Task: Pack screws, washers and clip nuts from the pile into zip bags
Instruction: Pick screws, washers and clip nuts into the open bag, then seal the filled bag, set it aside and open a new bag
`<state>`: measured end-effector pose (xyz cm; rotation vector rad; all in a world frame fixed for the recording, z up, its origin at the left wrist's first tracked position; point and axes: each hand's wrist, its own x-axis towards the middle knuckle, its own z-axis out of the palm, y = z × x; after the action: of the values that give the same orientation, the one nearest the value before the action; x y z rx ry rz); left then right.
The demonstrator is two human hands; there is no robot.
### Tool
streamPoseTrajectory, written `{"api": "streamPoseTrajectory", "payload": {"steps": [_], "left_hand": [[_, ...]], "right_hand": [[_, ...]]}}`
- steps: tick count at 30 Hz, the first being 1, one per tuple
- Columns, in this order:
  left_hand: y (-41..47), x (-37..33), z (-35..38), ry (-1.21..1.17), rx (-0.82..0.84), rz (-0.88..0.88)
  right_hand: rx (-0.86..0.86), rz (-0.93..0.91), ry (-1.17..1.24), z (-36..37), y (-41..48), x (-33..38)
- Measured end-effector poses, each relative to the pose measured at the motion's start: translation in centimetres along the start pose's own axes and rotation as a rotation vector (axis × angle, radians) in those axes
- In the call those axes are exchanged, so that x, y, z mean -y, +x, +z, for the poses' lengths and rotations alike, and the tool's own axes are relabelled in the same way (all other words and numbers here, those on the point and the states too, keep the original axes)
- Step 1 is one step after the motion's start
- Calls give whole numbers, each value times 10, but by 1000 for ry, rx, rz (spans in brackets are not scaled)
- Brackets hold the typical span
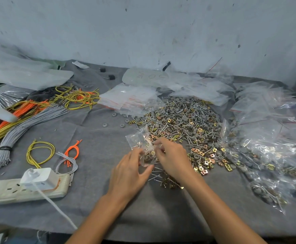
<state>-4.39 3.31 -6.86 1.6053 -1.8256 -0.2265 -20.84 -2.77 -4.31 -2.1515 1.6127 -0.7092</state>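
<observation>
**Zip bag held in both hands at the near edge of the pile**

Over the whole worktop, a grey cloth, creased, reaching to the near edge. Behind it, a pale wall, scuffed and flecked with dark marks. Along the foot of the wall, cloudy plastic sheeting.

Centre right on the cloth, the pile: screws, grey washers and brass-coloured clip nuts all mixed, thinning out toward the near side. Just off its left edge, a few loose washers, scattered apart on bare cloth.

Above the cloth at the pile's near-left edge, a small clear zip bag, crumpled, with clip nuts showing inside. Gripped at its lower part by the left hand, thumb and fingers curled round the plastic. Pinched at its right side by the right hand, fingertips bunched against the bag; any loose part between those fingertips, impossible to tell.

Behind the pile, a stack of empty bags with red zip lines. To the right, a heap of filled bags, touching the pile's edge.

On the left, a tied grey wire bundle, orange wires beside it, yellow wires tangled further back. Near left, a white power strip with a white charger plugged in, cord trailing toward the near edge.
</observation>
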Motion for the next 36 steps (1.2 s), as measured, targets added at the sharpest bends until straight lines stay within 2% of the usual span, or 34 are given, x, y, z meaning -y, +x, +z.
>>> {"api": "streamPoseTrajectory", "payload": {"steps": [2,6,12,17,20,22,25,29,33,36], "left_hand": [[-6,4,-2,64,32,-1],[-7,7,-7,144,-8,29],[5,5,-16,119,-114,82],[22,1,-35,-9,-160,94],[29,-6,-49,-121,-211,40],[33,-13,-58,-206,-244,20],[34,-28,-72,-286,-262,41],[33,-47,-86,-486,-238,-11],[32,-63,-92,-747,-133,-115],[30,-67,-95,-718,-101,-107]], "right_hand": [[12,33,58,0,0,-1],[15,99,168,-4,2,1],[43,167,265,-18,8,6],[94,222,616,-41,12,16],[218,150,826,-61,8,21],[207,61,785,-72,2,24],[21,-65,521,-85,-6,31],[-23,-139,639,-104,-14,40],[4,-141,728,-117,-20,45],[-6,-110,635,-122,-23,42]]}}
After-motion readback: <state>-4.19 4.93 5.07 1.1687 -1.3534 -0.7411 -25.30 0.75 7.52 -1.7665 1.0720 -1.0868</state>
